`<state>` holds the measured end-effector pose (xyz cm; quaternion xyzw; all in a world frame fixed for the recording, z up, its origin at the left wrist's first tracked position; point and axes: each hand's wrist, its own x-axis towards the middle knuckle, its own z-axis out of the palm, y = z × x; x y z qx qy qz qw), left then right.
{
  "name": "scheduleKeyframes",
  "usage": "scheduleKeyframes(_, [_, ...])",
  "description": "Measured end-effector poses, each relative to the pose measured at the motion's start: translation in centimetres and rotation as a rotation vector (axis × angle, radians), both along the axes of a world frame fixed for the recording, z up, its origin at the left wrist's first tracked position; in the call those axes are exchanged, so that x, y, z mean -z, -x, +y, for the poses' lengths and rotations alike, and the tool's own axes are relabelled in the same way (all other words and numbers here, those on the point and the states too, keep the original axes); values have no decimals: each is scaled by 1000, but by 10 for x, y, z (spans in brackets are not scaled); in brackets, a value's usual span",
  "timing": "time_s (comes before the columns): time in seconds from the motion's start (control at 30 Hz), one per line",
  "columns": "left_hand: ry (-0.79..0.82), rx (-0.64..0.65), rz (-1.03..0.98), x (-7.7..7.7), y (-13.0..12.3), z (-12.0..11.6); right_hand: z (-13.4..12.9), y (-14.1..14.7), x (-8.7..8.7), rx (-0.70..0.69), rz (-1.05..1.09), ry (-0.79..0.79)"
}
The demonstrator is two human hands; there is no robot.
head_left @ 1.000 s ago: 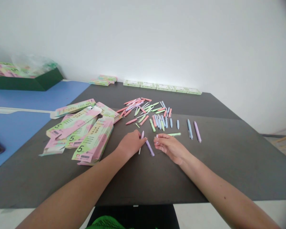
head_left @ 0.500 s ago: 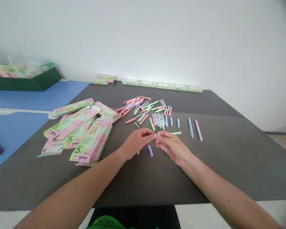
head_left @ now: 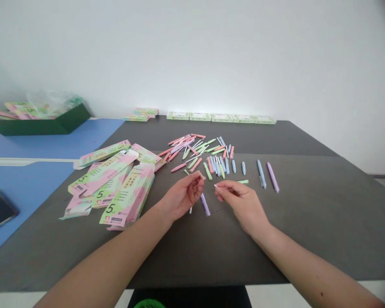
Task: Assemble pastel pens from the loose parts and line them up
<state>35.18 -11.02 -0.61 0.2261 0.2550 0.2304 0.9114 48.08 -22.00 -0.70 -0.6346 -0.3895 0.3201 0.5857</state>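
On the dark tabletop (head_left: 295,252), a small pink pen part (head_left: 200,175) is pinched between the thumb and fingertips of the left hand (head_left: 182,197), its other fingers curled loosely. A thin white piece (head_left: 215,186) is held in a pinch by the right hand (head_left: 240,201), the two hands being near each other but apart. Too little of either held piece is shown for its exact form to be told. A lilac pen (head_left: 205,204) is lying just beside the left hand, and a white stick (head_left: 190,210) is partly hidden beneath it. A green pen part (head_left: 243,181) is placed just beyond the right hand. Farther ahead, a loose heap of pastel pen parts (head_left: 192,149) is spread out, with printed pink-and-green boxes (head_left: 128,199) piled to the left.
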Motion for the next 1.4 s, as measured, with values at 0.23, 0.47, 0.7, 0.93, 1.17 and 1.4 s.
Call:
scheduleKeyframes(0.23, [-60, 87, -39, 4, 0, -6, -1, 3, -1, 50, -213, -20])
scheduleKeyframes(0.47, [-122, 76, 16, 6, -3, -13, 0, 3, 5, 24, -221, -83])
scheduleKeyframes(0.7, [-445, -41, 144, 4, -6, -20, -1, 3, 2, 41, -263, -45])
scheduleKeyframes(0.93, [-619, -59, 193, 2, -6, -22, 1, 4, 5, -36, 43, -127])
scheduleKeyframes(1.17, [-525, -1, 130, 3, -5, -23, 4, 1, 5, -180, 546, -182])
scheduleKeyframes(1.4, [-494, -33, 121, 3, -5, -23, 4, 0, 4, -246, 659, -193])
